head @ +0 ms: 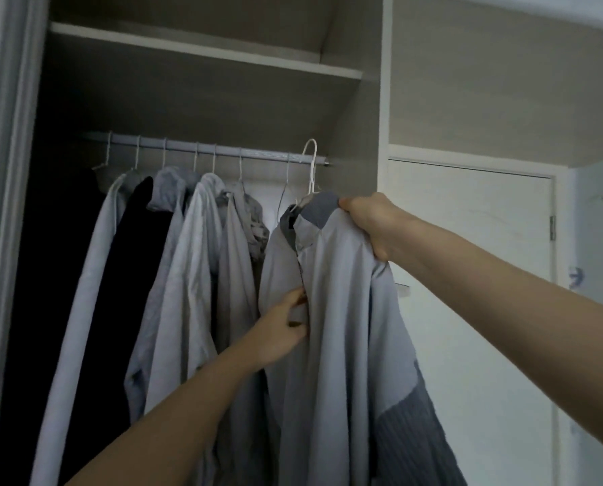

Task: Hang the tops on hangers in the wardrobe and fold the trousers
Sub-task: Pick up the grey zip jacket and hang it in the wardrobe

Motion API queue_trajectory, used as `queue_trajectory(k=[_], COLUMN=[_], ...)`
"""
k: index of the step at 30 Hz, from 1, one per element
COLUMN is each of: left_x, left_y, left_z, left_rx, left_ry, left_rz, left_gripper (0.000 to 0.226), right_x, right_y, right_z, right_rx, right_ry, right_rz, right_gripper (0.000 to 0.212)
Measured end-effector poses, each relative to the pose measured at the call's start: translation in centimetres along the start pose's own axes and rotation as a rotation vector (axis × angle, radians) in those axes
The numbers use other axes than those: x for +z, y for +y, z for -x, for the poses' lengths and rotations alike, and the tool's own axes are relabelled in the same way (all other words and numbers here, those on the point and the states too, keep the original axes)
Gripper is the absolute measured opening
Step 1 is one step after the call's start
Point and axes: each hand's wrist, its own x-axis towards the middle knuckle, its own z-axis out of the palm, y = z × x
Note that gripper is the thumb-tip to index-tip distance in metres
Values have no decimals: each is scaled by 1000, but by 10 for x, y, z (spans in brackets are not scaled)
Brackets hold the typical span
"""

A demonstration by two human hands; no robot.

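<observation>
One light grey shirt (342, 310) with a darker grey collar and a darker ribbed panel low on its right side hangs on a white wire hanger (312, 170) at the right end of the wardrobe rail (202, 149). The hanger's hook rises just above the rail near its end; whether it rests on the rail cannot be told. The right hand (370, 222) grips the shirt's shoulder beside the collar, fingers curled into the cloth. The left hand (282, 331) pinches the front placket lower down, thumb and fingertips closed on the edge of the fabric.

To the left along the rail, several more tops (195, 275) hang on wire hangers: pale grey ones close together, then a black garment (132, 257) between two pale ones, with the far left of the wardrobe in deep shadow. A shelf (202, 54) spans the wardrobe above the rail. Right of the wardrobe stands a white door (468, 275) with a hinge on its right edge.
</observation>
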Motion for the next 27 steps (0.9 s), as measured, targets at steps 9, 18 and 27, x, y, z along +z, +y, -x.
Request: queue_trajectory(k=[9,18,27], left_x=[-49,-119,-171], left_y=[-44,-68,-72], left_z=[-13,-139,-190], left_rx=[76,188,-207], left_ry=[54,7,172], left_rz=[-944,-1768,-1805], left_gripper=[41,50,40], right_x=[68,118,148], right_y=[13,24,11], right_z=[-59,-148,-216], right_rx=[-23,-48,-94], right_ry=[-52,-30,38], right_rz=[-42,-40,40], right_gripper=[41,33,35])
